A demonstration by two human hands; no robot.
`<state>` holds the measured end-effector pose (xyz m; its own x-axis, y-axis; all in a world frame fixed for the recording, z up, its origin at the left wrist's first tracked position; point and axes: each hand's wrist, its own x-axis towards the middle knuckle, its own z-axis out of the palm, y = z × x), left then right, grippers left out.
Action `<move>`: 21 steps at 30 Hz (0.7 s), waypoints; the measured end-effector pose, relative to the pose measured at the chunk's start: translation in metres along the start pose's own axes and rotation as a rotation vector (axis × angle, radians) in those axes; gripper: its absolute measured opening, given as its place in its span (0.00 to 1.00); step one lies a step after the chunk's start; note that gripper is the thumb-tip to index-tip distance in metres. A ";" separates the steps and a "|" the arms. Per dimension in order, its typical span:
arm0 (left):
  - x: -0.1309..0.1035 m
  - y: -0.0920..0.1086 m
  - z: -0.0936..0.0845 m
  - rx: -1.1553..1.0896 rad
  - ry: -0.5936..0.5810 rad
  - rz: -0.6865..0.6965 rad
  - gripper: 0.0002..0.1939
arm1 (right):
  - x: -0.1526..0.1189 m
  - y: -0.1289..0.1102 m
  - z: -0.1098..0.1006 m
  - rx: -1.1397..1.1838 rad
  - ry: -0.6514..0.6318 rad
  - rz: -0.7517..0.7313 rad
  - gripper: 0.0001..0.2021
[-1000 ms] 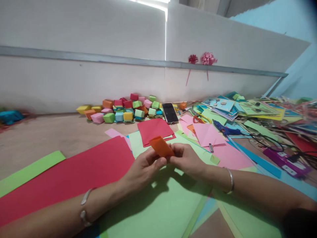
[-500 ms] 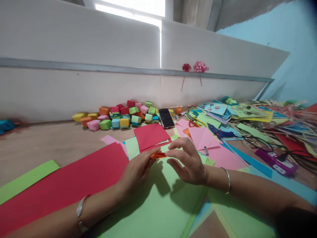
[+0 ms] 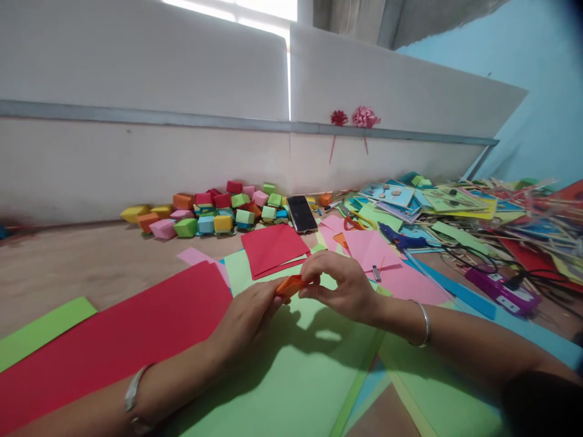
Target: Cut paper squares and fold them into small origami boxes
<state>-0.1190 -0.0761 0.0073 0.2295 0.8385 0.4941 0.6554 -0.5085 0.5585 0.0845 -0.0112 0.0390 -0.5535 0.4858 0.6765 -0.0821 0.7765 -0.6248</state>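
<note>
A small folded piece of orange paper (image 3: 290, 284) is held up between my two hands. My left hand (image 3: 249, 315) grips its left end, thumb below and fingers on top. The thumb and fingertips of my right hand (image 3: 339, 284) are pinched on its right end. Beneath both hands lies a large light green paper sheet (image 3: 273, 388), with their shadows on it. Just beyond are folded red paper squares (image 3: 273, 246). A big red sheet (image 3: 150, 325) lies under and beside my left forearm.
Several coloured paper boxes (image 3: 223, 223) are heaped along the wall, with a phone (image 3: 301, 213) beside them. To the right are scissors (image 3: 357, 223), a blue glue gun (image 3: 403, 238), a purple power strip (image 3: 503, 292) with cables, and piled cards (image 3: 392, 197). Pink paper (image 3: 371, 250) lies behind my right hand.
My right thumb and fingers, apart before, have closed on the right end of the orange paper. The paper has tilted and shows more of its face. The view has shifted slightly.
</note>
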 end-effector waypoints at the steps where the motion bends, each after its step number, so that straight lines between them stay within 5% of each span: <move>1: -0.001 0.001 -0.001 -0.015 -0.001 -0.009 0.15 | 0.001 0.000 0.000 0.054 0.006 0.043 0.08; 4: -0.002 0.004 -0.001 -0.081 0.004 -0.028 0.14 | 0.002 0.002 -0.001 0.160 -0.006 0.143 0.10; 11: -0.003 0.005 0.002 -0.196 -0.070 -0.037 0.16 | 0.006 0.011 -0.011 -0.126 -0.089 -0.221 0.02; 21: -0.004 0.010 0.004 -0.335 -0.127 -0.071 0.15 | 0.001 0.007 -0.006 -0.180 0.000 -0.252 0.07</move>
<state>-0.1107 -0.0839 0.0081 0.2932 0.8810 0.3715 0.4059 -0.4665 0.7859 0.0885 -0.0028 0.0380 -0.5341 0.2693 0.8014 -0.0681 0.9311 -0.3583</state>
